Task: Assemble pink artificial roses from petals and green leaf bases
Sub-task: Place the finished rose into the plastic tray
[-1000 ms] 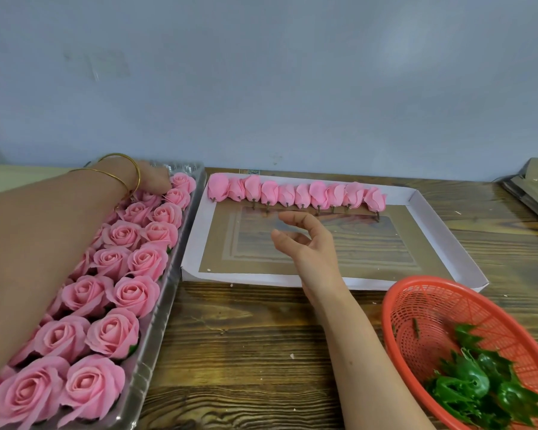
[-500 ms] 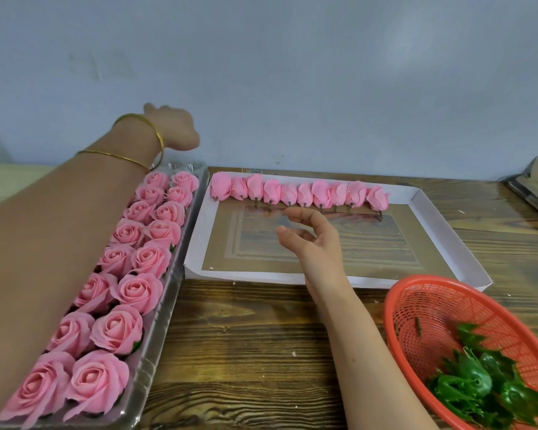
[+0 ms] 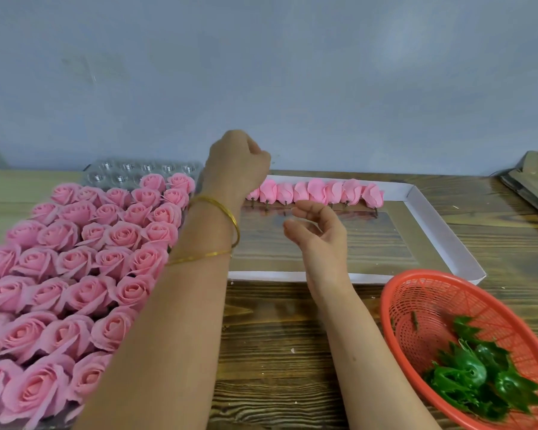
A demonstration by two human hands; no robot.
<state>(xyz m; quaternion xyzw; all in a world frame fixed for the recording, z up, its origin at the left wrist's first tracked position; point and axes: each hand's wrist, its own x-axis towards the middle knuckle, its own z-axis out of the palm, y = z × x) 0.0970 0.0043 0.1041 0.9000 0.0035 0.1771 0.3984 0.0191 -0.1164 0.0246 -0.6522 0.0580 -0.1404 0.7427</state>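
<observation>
Closest on the right, a red basket (image 3: 432, 273) holds shiny green leaf bases (image 3: 475, 375) with pointy tips. On the left, rows of finished pink roses (image 3: 75, 274) sit packed side by side, each one wide open with soft, curled petals. The brown wooden surface (image 3: 277, 352) lies between them.

Farther back, the right grip (image 3: 319, 235) hangs over the white tray (image 3: 444, 237). Its fingers are loose and a little bent, and it holds nothing. Just behind it, a row of small pink buds (image 3: 317, 192) stands along the tray's far side, each wrapped tight on a short dark pin.

The left grip (image 3: 236, 162), with gold bangles (image 3: 227, 212) on the wrist, is up over the row's left end. Its fingers are curled in, and I cannot tell if anything is inside. Behind the roses, a clear plastic tray (image 3: 121, 172) shows bare round cups.
</observation>
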